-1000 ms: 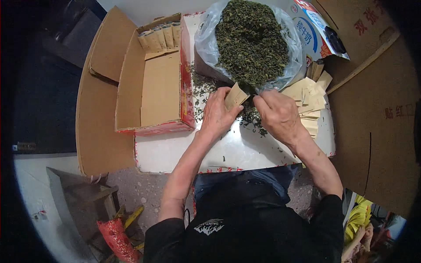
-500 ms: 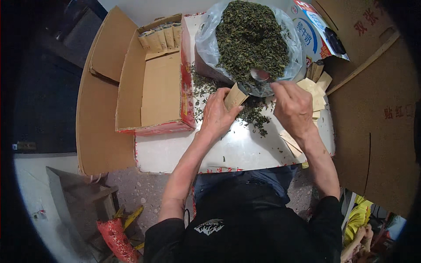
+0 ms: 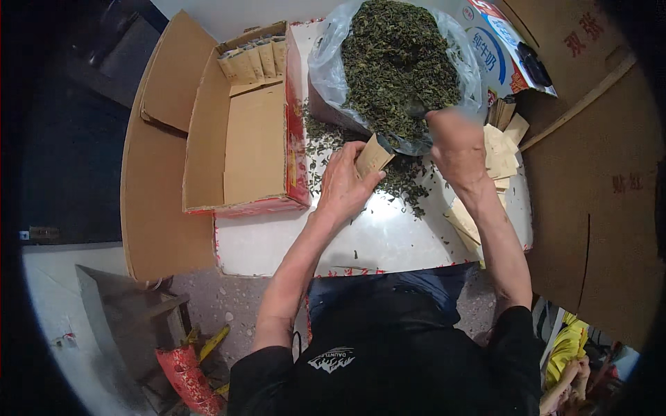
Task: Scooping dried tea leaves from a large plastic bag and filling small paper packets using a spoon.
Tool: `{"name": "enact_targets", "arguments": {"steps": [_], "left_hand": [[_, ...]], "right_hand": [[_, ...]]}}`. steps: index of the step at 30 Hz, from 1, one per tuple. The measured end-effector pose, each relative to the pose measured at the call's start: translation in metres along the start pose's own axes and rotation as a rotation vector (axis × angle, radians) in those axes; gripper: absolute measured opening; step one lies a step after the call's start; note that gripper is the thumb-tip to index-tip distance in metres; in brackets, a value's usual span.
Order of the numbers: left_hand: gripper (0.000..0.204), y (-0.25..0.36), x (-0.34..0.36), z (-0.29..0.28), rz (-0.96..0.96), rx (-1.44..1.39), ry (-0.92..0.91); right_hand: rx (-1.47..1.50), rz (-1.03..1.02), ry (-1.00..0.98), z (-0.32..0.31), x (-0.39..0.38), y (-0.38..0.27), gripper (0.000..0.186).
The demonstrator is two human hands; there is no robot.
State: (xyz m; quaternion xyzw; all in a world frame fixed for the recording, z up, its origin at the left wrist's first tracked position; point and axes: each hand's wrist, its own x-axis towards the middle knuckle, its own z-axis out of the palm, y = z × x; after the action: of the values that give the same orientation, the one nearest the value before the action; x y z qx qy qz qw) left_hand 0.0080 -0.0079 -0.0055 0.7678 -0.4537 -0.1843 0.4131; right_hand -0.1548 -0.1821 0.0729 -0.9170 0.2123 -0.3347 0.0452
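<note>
My left hand is closed around a small brown paper packet, its upper end toward the plastic bag. Dried green leaves, which look like loose tea, are heaped in the clear plastic bag. At the bag's near right edge, my right hand, partly blurred, grips a spoon. The spoon's bowl is down among the leaves and barely shows. Loose leaves lie scattered on the white tabletop below the packet.
To the left stands an open cardboard box with several packets lined up at its far end. More flat paper packets lie right of my right hand. A printed carton and large cardboard border the right side. Someone in yellow is at lower right.
The spoon, lifted and visible half a second ago, has gone down into the leaves with my right hand, which moved slightly up. My left hand and packet stay almost in place.
</note>
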Motion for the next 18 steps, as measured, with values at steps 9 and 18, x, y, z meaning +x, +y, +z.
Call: {"name": "enact_targets", "arguments": {"steps": [9,18], "left_hand": [[0.06,0.001,-0.002,-0.001,-0.008,-0.007,-0.016],[0.055,0.011,-0.004,-0.004,-0.054,-0.086,-0.046]], "right_hand": [[0.194,0.125,0.135,0.019,-0.001,0.0,0.016],[0.21,0.199,0.182,0.035,0.005,-0.004,0.014]]}}
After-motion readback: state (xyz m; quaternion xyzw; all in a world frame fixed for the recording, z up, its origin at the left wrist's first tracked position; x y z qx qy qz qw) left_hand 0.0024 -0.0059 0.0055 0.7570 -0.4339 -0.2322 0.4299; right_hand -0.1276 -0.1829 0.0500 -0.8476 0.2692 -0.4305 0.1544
